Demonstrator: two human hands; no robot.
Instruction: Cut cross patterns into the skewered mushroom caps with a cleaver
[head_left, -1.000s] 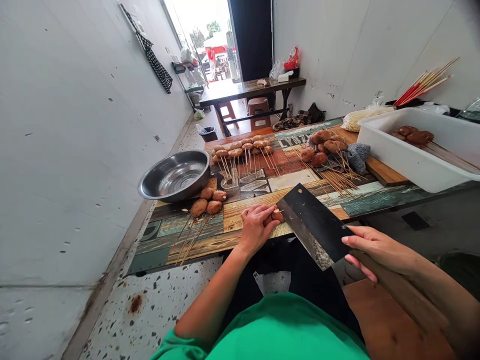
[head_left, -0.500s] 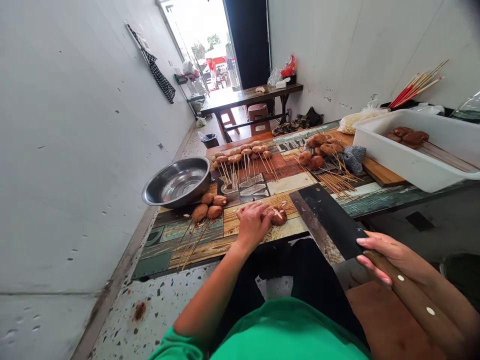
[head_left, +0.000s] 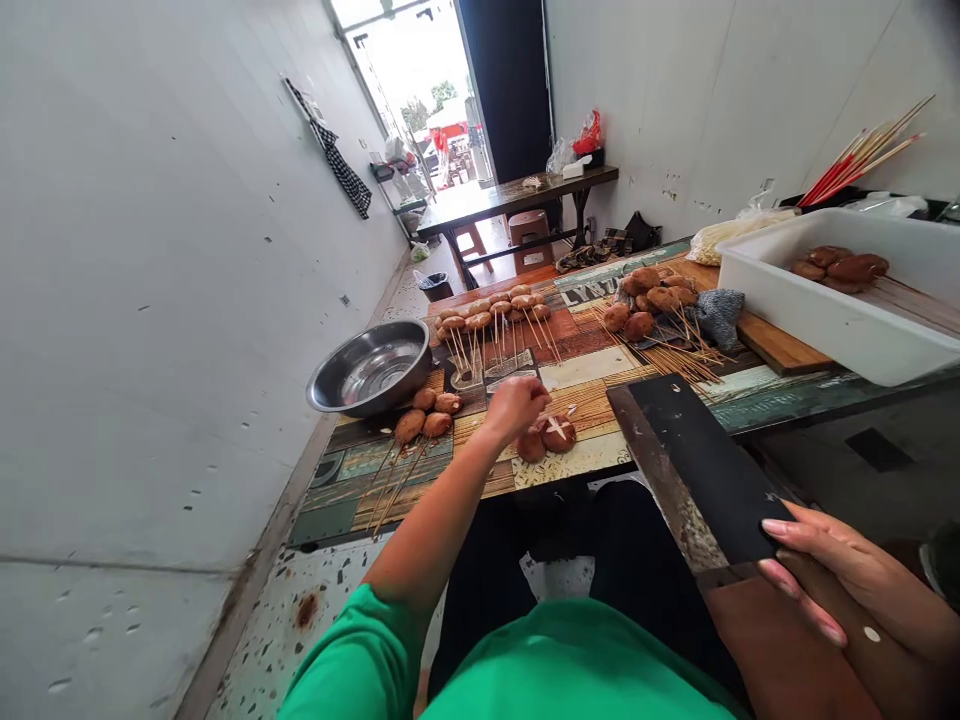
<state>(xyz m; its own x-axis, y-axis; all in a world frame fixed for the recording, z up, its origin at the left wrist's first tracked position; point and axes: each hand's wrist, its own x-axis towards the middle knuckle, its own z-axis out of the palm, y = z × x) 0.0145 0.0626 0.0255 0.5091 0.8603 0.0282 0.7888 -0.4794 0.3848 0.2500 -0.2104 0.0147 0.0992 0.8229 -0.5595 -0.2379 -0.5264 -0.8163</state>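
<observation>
Now I see a patchwork worktop (head_left: 570,365) in a narrow white room, left hand (head_left: 516,405) loosely curled, empty, above two mushrooms (head_left: 546,438), right hand's (head_left: 847,580) grip closed on cleaver (head_left: 697,470).

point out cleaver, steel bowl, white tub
cleaver (head_left: 694,470), head view, middle of the dark blade
steel bowl (head_left: 369,367), head view, inner wall
white tub (head_left: 810,310), head view, front outer wall

Two brown skewered mushrooms (head_left: 546,438) side by side on patchwork surface near front edge, caps up; right one scored with pale cross cut, left one plain. Left hand (head_left: 516,403) just above them. Cleaver (head_left: 694,470): broad dark blade, worn edge, wooden handle gripped in right hand (head_left: 855,580), held off surface, blade tilted.
</observation>
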